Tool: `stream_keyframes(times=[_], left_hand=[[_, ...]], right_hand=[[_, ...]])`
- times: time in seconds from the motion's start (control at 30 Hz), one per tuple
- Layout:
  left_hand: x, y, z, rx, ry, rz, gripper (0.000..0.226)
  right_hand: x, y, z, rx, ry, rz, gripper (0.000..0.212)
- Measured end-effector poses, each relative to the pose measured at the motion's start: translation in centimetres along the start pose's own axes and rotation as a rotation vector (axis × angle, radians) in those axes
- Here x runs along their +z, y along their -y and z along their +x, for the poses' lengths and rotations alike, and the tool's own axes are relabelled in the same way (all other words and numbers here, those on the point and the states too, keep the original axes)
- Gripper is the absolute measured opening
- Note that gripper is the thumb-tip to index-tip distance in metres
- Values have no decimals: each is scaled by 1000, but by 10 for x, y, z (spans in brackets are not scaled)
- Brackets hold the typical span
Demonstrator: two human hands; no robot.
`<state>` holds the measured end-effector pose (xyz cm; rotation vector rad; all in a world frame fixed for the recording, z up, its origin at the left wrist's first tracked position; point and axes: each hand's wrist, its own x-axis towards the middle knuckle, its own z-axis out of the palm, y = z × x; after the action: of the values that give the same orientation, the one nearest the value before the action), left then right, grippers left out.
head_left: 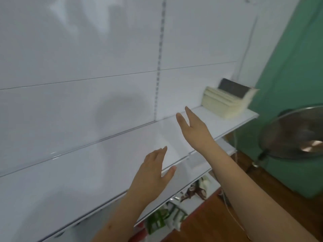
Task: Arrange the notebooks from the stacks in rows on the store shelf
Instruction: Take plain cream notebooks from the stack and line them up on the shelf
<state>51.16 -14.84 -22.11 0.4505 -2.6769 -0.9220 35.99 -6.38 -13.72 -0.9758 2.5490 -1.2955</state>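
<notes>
Starting at the left, the white back panel (70, 49) of the shelving fills most of the view, glossy, with soft grey shadows on it and a slotted upright strip (160, 49) running down it. Below it the white store shelf (78, 180) slopes across the picture, its surface bare on this side, its front edge running down toward the lower left.

Moving in toward the middle, the left hand (152, 173) is raised over the shelf's front edge, back of the hand to the camera, fingers straight and close together, thumb out to the side; its grip is loose and open, nothing in it. Under the shelf edge just below it, some green and white packaged goods (160, 219) sit on a lower level, too blurred to name.

Next, the right hand (194, 128) is up higher and further along, over the shelf, fingers stretched toward the far end, thumb spread; that grip is wide open too and has hold of nothing.

Further right, the stack of notebooks (227, 100) sits at the far right end of the shelf against the back panel, cream page edges facing out, a dark grey cover on top. It is well apart from both hands.

At the far right, a green wall (288, 67), a standing fan (295, 133) with a wire guard, and a reddish wooden floor (209, 220) below.
</notes>
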Motion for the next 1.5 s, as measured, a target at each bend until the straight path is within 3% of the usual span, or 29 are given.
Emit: stream_keyframes(times=[0.23, 0.47, 0.7, 0.93, 1.1, 1.3, 1.4, 1.5], left_hand=[[74, -92, 71, 82, 102, -4, 65], [127, -126, 161, 142, 185, 36, 67], [160, -131, 274, 138, 220, 26, 83], [184, -133, 379, 109, 252, 129, 73], [201, -122, 420, -5, 225, 74, 71], [210, -130, 469, -274, 55, -153, 68], [215, -143, 488, -417, -63, -405, 56], [218, -158, 509, -488, -193, -875, 44]], right_hand=[[-123, -95, 17, 6, -168, -232, 74], [-189, -162, 66, 14, -248, -324, 73], [-224, -211, 166, 35, -226, -360, 73], [-253, -246, 279, 6, -226, -436, 72], [-236, -295, 345, -18, -97, -447, 74], [-190, -356, 387, -83, 109, -505, 74], [-182, -363, 376, -169, -23, -439, 70], [-178, -356, 357, -292, -131, -302, 77]])
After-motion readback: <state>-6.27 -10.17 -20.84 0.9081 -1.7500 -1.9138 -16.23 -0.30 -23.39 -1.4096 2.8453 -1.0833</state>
